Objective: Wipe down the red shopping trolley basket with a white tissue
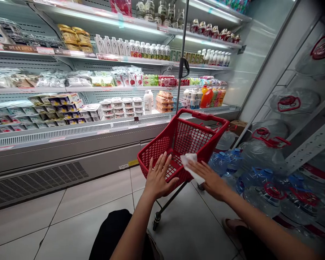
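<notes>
Fridge (105,159) spans the left. Next, the left hand (159,177), fingers spread and holding nothing, is at the near edge of the red cart (159,142). Right of it, a white tissue (188,158) lies under the straight fingers of the right hand (210,180); whether its hidden thumb pinches, I cannot tell. Wiping seems in hand; the next stroke calls for flat pressure along the rim.
</notes>
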A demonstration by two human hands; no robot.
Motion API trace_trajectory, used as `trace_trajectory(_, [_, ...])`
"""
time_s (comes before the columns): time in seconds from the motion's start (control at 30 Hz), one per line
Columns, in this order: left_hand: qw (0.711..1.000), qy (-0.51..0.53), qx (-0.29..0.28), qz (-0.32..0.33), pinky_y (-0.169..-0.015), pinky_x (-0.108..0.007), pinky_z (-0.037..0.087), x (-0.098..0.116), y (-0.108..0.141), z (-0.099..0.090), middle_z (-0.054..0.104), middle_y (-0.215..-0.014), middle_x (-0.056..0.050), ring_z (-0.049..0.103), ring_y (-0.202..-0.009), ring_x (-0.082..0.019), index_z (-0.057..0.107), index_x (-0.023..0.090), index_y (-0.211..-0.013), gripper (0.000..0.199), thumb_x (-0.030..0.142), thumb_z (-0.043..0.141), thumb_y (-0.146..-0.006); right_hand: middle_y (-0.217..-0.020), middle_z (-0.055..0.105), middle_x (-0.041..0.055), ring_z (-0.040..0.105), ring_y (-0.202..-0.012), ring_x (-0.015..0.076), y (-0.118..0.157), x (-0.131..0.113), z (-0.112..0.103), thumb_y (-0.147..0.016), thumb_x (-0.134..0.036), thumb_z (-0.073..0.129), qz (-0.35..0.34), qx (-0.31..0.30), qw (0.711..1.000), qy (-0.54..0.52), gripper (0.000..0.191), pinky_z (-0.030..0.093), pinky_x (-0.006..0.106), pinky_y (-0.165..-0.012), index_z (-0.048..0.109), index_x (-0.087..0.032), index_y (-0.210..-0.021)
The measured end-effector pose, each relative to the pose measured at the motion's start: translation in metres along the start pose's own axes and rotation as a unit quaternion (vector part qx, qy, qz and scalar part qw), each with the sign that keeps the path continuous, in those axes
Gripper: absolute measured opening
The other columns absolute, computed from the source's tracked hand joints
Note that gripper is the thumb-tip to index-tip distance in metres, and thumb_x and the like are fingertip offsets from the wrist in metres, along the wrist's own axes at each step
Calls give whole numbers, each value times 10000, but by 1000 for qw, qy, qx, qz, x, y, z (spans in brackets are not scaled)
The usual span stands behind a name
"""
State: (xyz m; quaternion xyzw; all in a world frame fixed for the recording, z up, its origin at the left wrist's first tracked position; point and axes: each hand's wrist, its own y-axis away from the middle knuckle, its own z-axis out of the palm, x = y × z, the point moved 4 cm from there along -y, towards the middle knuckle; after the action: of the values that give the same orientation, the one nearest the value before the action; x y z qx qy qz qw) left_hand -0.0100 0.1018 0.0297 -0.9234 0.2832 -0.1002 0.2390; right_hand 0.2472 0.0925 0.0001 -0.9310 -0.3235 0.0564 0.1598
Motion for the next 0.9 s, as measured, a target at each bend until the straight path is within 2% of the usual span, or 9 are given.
trace_trajectory(0.13, [1000, -6, 5, 5, -1313, -515, -26, 6, 1, 5, 191, -1734, -33, 211, -1591, -238, -45, 300, -1668, 867, 684, 384, -1020, -1713, 232, -49, 221, -1583, 211, -8, 59, -5, -1059, -324, 283, 117, 45, 991, 43, 637, 250, 507, -1284, 101, -339, -1669])
trace_trajectory(0.23, [1000, -6, 17, 8, -1307, -536, -43, 23, 0, 8, 187, -1735, -39, 211, -1591, -252, -28, 294, -1671, 869, 695, 377, -1016, -1708, 265, -34, 211, -1586, 200, -25, 72, -4, -1056, -303, 267, 177, 66, 981, 41, 620, 242, 504, -1287, 163, -314, -1667])
trace_trajectory(0.33, [999, 4, 27, 19, -1297, -567, -56, 44, -2, 11, 174, -1737, -56, 185, -1597, -273, -3, 281, -1675, 892, 717, 386, -1000, -1694, 312, -20, 191, -1591, 204, -39, 59, 2, -1055, -302, 266, 196, 74, 978, 17, 594, 230, 514, -1289, 261, -294, -1649])
trace_trajectory(0.43, [998, 20, 28, 46, -1284, -582, -97, 62, -2, 12, 153, -1739, -76, 142, -1606, -275, 13, 256, -1678, 927, 752, 374, -983, -1674, 359, -14, 194, -1591, 208, -42, 29, 8, -1052, -299, 287, 167, 66, 983, -29, 573, 234, 535, -1285, 334, -293, -1624])
trace_trajectory(0.57, [995, 34, 16, 92, -1278, -579, -120, 76, 0, 8, 143, -1739, -94, 102, -1612, -274, 5, 208, -1677, 977, 777, 363, -969, -1660, 390, 25, 233, -1580, 207, -23, -22, 7, -964, -176, 370, 95, 35, 992, -79, 674, 212, 534, -1295, 320, -253, -1632])
trace_trajectory(0.67, [990, 44, -5, 135, -1285, -536, -130, 77, 1, 3, 116, -1744, -84, 84, -1615, -256, -8, 197, -1676, 1047, 837, 349, -928, -1674, 358, 32, 214, -1585, 217, -1, -49, 3, -864, -116, 429, 45, -9, 995, -88, 799, 175, 502, -1311, 295, -238, -1642])
trace_trajectory(0.77, [987, 44, -22, 154, -1291, -519, -115, 66, 0, 1, 101, -1746, -71, 97, -1613, -260, -17, 220, -1677, 1133, 907, 364, -861, -1677, 351, -4, 191, -1591, 216, 13, -51, -3, -856, -120, 447, 13, -46, 995, -86, 808, 124, 511, -1320, 311, -278, -1636])
trace_trajectory(0.83, [989, 35, -27, 144, -1295, -537, -85, 51, -1, 1, 114, -1745, -67, 125, -1609, -283, -20, 248, -1676, 1156, 920, 402, -835, -1669, 368, -22, 210, -1586, 202, 14, -35, -8, -918, -155, 421, 18, -50, 995, -85, 738, 119, 526, -1318, 314, -308, -1632])
trace_trajectory(0.9, [992, 26, -31, 121, -1298, -551, -47, 32, -2, 2, 129, -1744, -66, 154, -1602, -308, -20, 273, -1675, 1171, 920, 444, -817, -1664, 379, -23, 227, -1581, 197, 9, -11, -11, -996, -222, 362, 52, -40, 994, -84, 645, 135, 542, -1312, 310, -326, -1631])
